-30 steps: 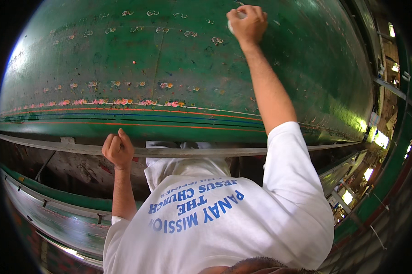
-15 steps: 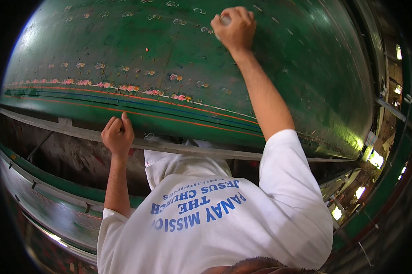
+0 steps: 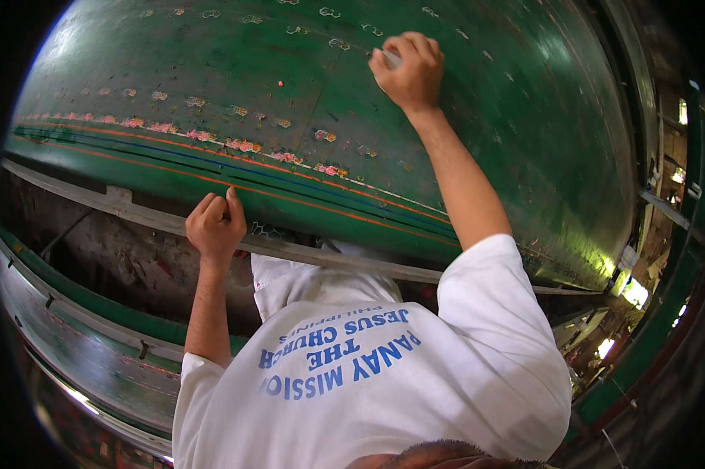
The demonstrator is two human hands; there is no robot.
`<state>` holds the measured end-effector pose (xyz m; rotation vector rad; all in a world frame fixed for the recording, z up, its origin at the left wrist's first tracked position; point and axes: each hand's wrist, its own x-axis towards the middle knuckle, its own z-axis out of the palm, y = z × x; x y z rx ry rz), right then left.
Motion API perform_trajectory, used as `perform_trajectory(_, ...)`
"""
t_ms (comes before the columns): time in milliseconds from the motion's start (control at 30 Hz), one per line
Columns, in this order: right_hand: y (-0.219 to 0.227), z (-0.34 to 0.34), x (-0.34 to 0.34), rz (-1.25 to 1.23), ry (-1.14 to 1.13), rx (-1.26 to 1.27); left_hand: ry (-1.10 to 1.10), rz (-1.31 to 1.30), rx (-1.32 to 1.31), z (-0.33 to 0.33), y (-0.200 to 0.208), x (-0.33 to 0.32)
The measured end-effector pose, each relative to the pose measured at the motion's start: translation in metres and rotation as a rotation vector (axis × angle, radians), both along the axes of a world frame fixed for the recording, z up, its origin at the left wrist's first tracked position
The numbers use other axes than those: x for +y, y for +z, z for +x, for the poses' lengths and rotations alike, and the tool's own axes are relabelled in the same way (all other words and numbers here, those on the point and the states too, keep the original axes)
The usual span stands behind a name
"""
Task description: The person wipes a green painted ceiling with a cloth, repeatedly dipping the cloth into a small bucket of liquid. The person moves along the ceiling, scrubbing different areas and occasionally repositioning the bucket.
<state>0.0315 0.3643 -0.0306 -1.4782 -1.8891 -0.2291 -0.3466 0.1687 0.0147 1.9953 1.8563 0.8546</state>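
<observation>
My right hand [image 3: 411, 72] is at the upper middle, over the green printing table [image 3: 415, 141]. Its fingers are closed round a small pale, flat-looking piece [image 3: 393, 59]; most of it is hidden, and its kind does not show. Lower and to the left, my left hand [image 3: 216, 222] is in a fist with the thumb up, beside the table's near edge. What its fingers hold, if anything, is hidden. Between my hands a row of pink flower prints [image 3: 239, 145] runs along the table, with fainter outlines farther off.
A grey rail [image 3: 344, 261] runs along the table's near edge, close to my body. Orange and blue lines [image 3: 313, 187] follow that edge. Behind on the left is another long green table [image 3: 94, 320]. On the right stand wooden posts and a metal bar [image 3: 665, 209] with bright gaps.
My right hand has come a little nearer, still closed round the pale piece. My left hand sits slightly farther right in view. The table's prints have shifted right with the view.
</observation>
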Motion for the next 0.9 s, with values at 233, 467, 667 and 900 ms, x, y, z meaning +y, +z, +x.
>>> perform_trajectory(233, -0.018, 0.065, 0.081, 0.027, -0.239, -0.072, 0.009, 0.03, -0.034, 0.001, 0.0, 0.002)
perform_trajectory(467, -0.006, 0.0, 0.048, -0.008, -0.034, -0.002, 0.008, 0.049, 0.001, -0.002, -0.002, 0.001)
perform_trajectory(667, -0.006, 0.128, 0.056, -0.016, -0.326, -0.05, 0.031, 0.106, -0.044, -0.004, -0.005, -0.003)
perform_trajectory(900, -0.005, 0.223, 0.123, -0.041, -0.564, -0.07, 0.018, 0.106, -0.046, -0.005, -0.006, -0.002)
